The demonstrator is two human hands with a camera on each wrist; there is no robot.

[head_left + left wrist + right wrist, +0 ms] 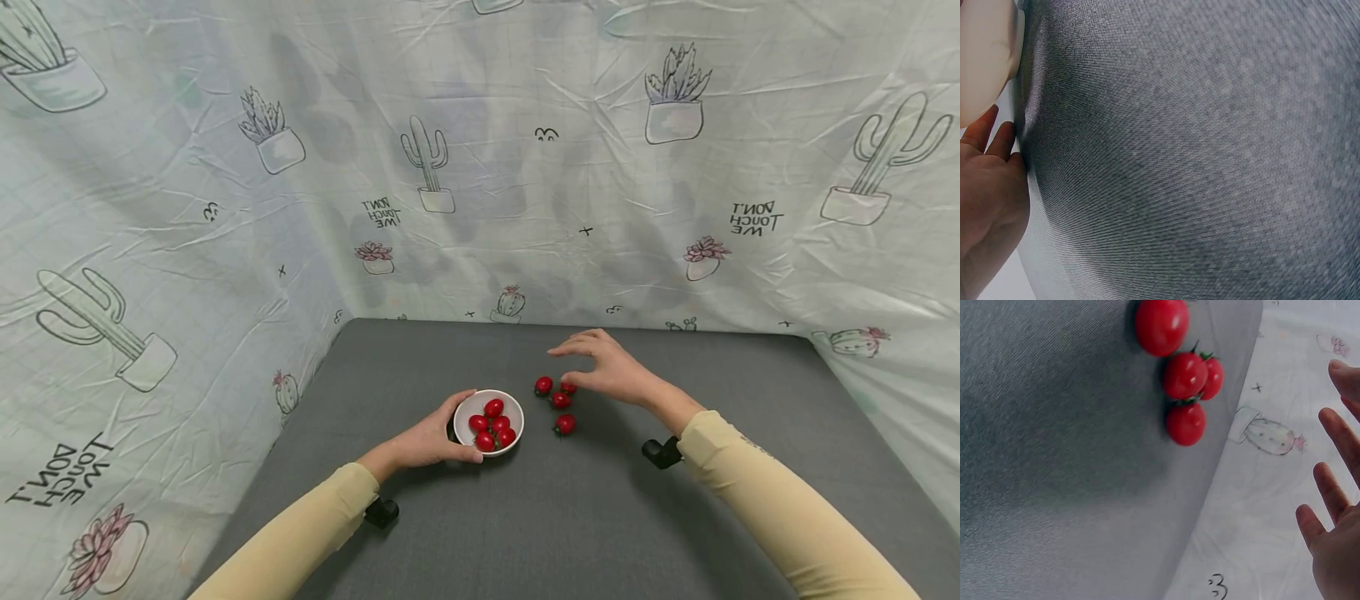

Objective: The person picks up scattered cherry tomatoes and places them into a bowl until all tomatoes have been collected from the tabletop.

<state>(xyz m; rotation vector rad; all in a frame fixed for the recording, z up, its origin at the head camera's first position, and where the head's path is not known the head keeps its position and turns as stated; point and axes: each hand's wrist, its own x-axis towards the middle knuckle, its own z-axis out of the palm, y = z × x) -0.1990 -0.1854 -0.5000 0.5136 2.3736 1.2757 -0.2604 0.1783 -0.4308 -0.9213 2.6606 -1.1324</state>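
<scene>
Head view: left hand [429, 442] cupped round near side of small white bowl [489, 422], fingers curled against its wall, likely steadying it on grey table mat [570, 517]. Five cherry tomatoes in the bowl [492, 424], heaped in its middle. Right hand [611, 371] hovering over loose cherry tomatoes [559, 401] just right of the bowl, fingers spread wide and relaxed, holding nothing. Four loose ones counted, three clustered under the fingertips, one [566, 424] lying apart, nearer the body. Cactus-print cloth [225, 217] hung as backdrop on three sides. Left wrist view: mostly grey mat; pale bowl wall [985, 56] at top left corner, fingertips [988, 134] beside it, contact itself not shown here. Right wrist view: four tomatoes [1186, 375] on the mat near its edge, three bunched and touching, one [1161, 325] slightly off; fingers [1335, 487] open and straight at right, clear of the fruit.
</scene>
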